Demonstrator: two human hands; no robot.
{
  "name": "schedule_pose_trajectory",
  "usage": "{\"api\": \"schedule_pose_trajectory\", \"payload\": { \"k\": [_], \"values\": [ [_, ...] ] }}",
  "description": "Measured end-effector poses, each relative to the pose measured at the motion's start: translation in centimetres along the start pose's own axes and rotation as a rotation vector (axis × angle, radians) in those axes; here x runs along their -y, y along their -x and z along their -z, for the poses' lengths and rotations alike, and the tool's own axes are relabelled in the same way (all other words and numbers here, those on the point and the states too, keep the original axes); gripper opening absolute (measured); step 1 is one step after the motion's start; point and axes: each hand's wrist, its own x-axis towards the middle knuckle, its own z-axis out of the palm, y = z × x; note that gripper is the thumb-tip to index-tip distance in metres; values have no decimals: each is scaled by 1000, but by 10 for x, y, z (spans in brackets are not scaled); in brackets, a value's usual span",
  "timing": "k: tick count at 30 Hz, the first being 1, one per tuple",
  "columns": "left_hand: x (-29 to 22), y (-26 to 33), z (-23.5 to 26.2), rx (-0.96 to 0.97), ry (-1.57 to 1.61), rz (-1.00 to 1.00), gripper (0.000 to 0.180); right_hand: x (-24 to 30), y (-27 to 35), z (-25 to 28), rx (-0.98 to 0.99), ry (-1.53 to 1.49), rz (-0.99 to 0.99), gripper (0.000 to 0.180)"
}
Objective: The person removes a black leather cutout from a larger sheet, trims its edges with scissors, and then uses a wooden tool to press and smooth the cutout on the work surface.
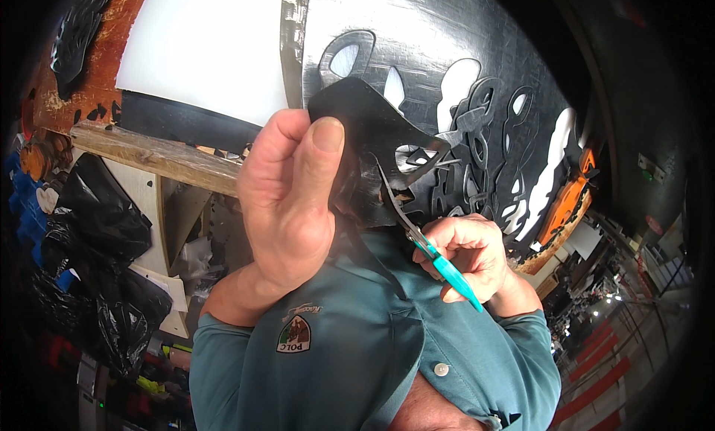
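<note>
- Closest to my lens is a teal polo shirt [357, 356], filling the lower middle of the view, with a small shield-shaped badge [294, 334] in green, white and brown on the chest and a pale button [442, 369] to its right.
- My left hand [287, 200] is closed on a black leather piece [365, 126], thumb pressed flat on its face, holding it up in front of the worktop.
- My right hand [469, 252] is wrapped around teal-handled scissors [436, 256]; the blades run up and left to the lower edge of the leather piece, and I cannot tell how far apart they stand.
- Behind the piece lies a large black sheet [447, 51] on the worktop, pierced with many curved cut-outs showing white beneath.
- A white board [201, 44] sits toward the worktop's left side, beside the black sheet.
- The wooden worktop edge [149, 155] runs below the white board, worn and chipped.
- Black plastic bags [104, 230] hang under that edge at the left.
- An orange strip [562, 204] lies along the worktop's right edge.
</note>
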Motion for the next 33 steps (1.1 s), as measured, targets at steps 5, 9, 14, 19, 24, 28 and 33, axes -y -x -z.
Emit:
{"api": "schedule_pose_trajectory", "payload": {
  "k": [5,9,14,19,24,28,33],
  "values": [
    [7,6,19,-97,-42,10,22,1,0,-2,-18,-43,-23,41],
    [9,10,21,-64,-86,-43,22,2,-1,1,12,-14,-50,42],
    [10,10,20,-38,-128,-82,22,1,-3,1,30,-73,-42,44],
    [7,5,12,-25,-145,-63,17,-1,1,-6,-10,-174,-49,44],
    [0,4,-6,-181,-215,28,15,-1,1,1,51,-95,-12,43],
    [-8,1,-7,-145,-222,76,14,1,1,6,45,-69,-68,49],
    [-13,0,-4,-107,-258,78,14,7,2,9,52,-31,-85,57]
  ]
}}
